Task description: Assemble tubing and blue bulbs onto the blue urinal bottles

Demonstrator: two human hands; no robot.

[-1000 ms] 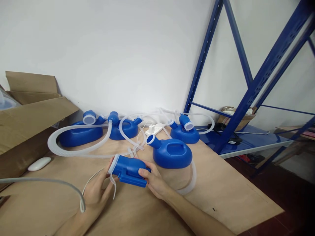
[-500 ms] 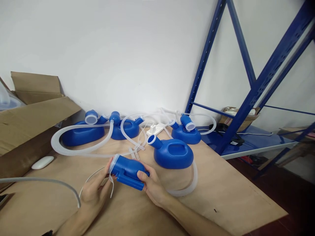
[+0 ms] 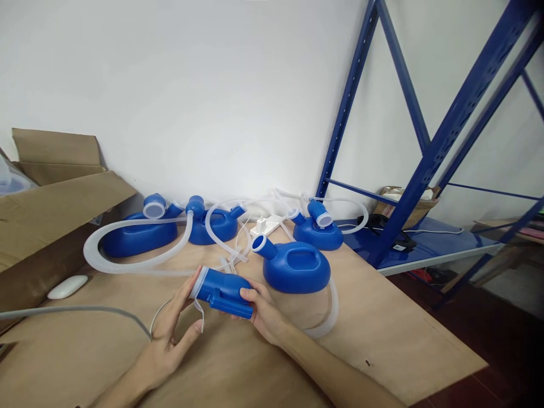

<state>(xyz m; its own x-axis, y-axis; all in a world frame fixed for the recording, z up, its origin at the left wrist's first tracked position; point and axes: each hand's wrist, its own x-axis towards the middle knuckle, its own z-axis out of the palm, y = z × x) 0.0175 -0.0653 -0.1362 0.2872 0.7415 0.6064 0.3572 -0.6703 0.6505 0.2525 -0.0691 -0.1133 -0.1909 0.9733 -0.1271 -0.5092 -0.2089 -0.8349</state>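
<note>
My right hand [image 3: 267,316] grips a blue plastic urinal head [image 3: 227,286] by its right end, thumb on top. A white rim [image 3: 201,282] circles its left end, and a thin white strap [image 3: 201,315] dangles from there. My left hand [image 3: 168,340] has its fingers stretched along the rim; its thumb is spread away and lies by the strap's end. Just behind stands a blue urinal bottle [image 3: 296,277] with a white-rimmed spout, and a clear hose [image 3: 334,311] curves out beside it.
More blue bottles [image 3: 140,238] with hoses line the wall. A white power strip [image 3: 267,225] sits among them. Left are an open cardboard box [image 3: 63,209], a white mouse-shaped object [image 3: 68,287] and a grey cable [image 3: 85,309]. Blue shelving [image 3: 408,226] rises at the right.
My left thumb has opened away from the urinal head, while the fingers stay by its rim. The head has shifted slightly right in my right hand. The whole view has turned slightly.
</note>
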